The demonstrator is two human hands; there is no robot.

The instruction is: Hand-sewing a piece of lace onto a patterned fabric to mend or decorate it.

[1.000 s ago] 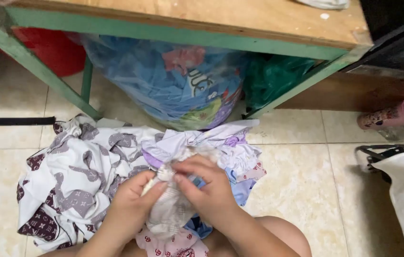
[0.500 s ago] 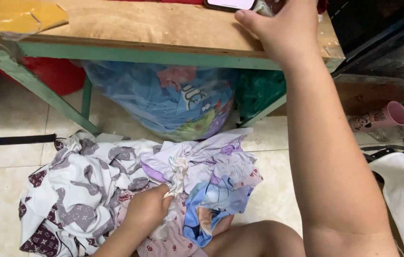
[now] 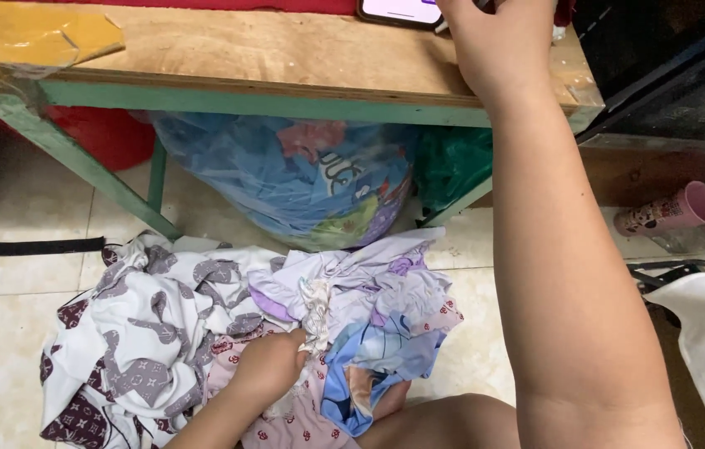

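Currently the left hand [image 3: 268, 366] is pinched shut on a twisted strip of white cloth [image 3: 314, 312], holding it up out of the pile of printed fabric scraps [image 3: 203, 333] on the tiled floor [image 3: 28, 308]. The strip sits in the middle of the pile, between the white-and-grey patterned piece [image 3: 136, 333] and the pale lilac and blue pieces [image 3: 394, 324].

The right hand [image 3: 498, 41] is up on the wooden desk [image 3: 286, 54], near its far edge, just beside a phone [image 3: 398, 10]. Its fingers run out of frame, so I cannot tell whether they are spread or closed on anything.

Judgement on doing this well:
- Keep the pinch low on the strip, near where it leaves the pile, so it doesn't slip or drag the neighbours along.
- Reach on the desk looks blind from this angle; go slow by the phone so it isn't knocked off the edge.
- Forearm crosses over the pile; keep it high so the sorted pieces stay put.
- Blue plastic bag of clothes [image 3: 303, 175] under the desk and pink cup [image 3: 672, 212] lying at the right are well apart from both hands, no interference.
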